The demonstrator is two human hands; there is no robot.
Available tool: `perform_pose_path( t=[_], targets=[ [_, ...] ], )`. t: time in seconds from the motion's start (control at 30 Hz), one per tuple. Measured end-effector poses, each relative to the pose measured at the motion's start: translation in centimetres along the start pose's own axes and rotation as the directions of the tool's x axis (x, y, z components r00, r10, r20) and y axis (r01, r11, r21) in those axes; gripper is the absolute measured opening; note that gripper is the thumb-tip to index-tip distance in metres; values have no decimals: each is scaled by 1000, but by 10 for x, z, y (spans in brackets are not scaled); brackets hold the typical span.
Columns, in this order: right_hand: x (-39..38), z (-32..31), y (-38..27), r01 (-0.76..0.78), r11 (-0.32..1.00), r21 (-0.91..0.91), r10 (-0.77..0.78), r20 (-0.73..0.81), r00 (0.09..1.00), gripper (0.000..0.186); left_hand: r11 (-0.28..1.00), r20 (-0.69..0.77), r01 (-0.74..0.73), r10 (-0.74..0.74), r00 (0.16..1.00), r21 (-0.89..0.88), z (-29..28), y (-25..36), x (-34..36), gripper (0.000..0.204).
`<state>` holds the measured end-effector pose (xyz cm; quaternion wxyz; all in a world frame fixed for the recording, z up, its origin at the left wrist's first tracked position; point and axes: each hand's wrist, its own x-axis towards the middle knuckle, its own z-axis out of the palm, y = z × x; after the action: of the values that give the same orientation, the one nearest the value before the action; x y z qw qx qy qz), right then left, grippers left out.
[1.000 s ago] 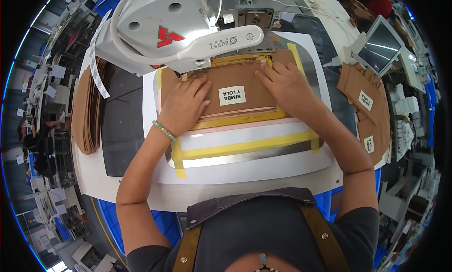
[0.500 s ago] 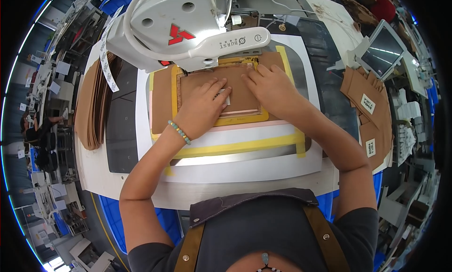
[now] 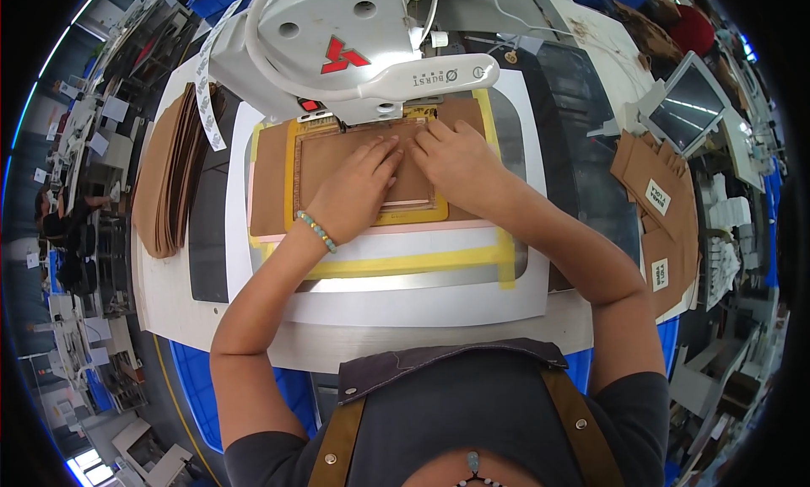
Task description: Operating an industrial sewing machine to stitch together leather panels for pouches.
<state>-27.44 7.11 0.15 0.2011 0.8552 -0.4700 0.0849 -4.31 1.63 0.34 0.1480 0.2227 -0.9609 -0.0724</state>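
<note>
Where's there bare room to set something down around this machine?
Left dark panel, between the brown stack and white sheet; right dark panel, between that sheet and the monitor. Crowded near the machine head, where left hand and right hand rest on brown material.

before a white sewing-machine head, the left hand lies with fingers extended on a brown panel; the right hand rests across the same panel and its yellow frame. brown pieces stack at left, white-labelled pieces at right, near a screen.
</note>
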Motion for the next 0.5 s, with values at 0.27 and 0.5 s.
perform_pose_path(
  t=[0.27,0.5],
  targets=[
    [11,-8,-11,8,990,142,-8,2,1000,33,997,26,75,-76,997,29,-7,-4,-9,46],
    [8,-140,-28,347,746,569,-68,-453,889,22,1000,-35,14,-13,999,23,-13,-21,-15,40]
  ],
)
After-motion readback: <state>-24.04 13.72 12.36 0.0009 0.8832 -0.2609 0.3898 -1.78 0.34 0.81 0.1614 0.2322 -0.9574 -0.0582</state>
